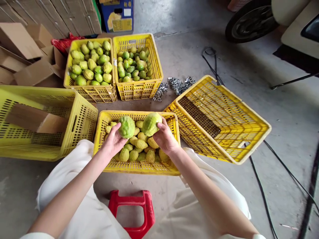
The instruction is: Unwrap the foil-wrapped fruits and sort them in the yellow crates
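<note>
Above the middle yellow crate, my left hand grips a green, bumpy lemon between thumb and fingers. Close beside it, my right hand holds a second, paler green lemon. A small gap separates the two fruits. Under both hands, many yellow and yellow-green lemons lie in the crate, partly hidden by my hands and the held fruit.
Behind stand two yellow crates, one heaped with lemons, the other holding greener ones. A tilted crate is at right; a crate with cardboard at left. A red stool, cables and a wheel also show.
</note>
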Tool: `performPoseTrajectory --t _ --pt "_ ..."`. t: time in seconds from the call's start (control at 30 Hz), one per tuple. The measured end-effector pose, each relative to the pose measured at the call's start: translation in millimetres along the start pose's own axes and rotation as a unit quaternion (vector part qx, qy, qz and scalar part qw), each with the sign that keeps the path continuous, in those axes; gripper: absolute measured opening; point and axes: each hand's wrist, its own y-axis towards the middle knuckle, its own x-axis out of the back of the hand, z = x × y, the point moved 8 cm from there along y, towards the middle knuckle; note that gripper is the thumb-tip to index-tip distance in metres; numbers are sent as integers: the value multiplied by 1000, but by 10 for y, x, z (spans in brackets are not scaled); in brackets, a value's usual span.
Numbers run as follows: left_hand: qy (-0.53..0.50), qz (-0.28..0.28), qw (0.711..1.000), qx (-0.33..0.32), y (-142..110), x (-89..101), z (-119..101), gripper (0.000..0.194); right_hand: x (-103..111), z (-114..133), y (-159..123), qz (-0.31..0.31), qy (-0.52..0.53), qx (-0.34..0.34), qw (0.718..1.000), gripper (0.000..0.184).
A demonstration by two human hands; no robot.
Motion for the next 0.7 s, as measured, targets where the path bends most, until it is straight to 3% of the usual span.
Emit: performPoseTrajectory --t 0.23,0.37,0.57,0.7 --pt "-11 -31 999 4 -2 58 -24 18 69 -194 20 -1 -25 -118 993 37" --pt "6 -62 998 10 -22 123 -71 19 347 -432 64 -56 -71 -162 983 33" --pt "23 -119 992 39 -81 337 -77 11 798 -1041 -135 -116 -150 -247 950 41" --pt "12 -103 994 43 -163 330 -149 6 655 -1145 -11 -106 -179 -276 938 44"
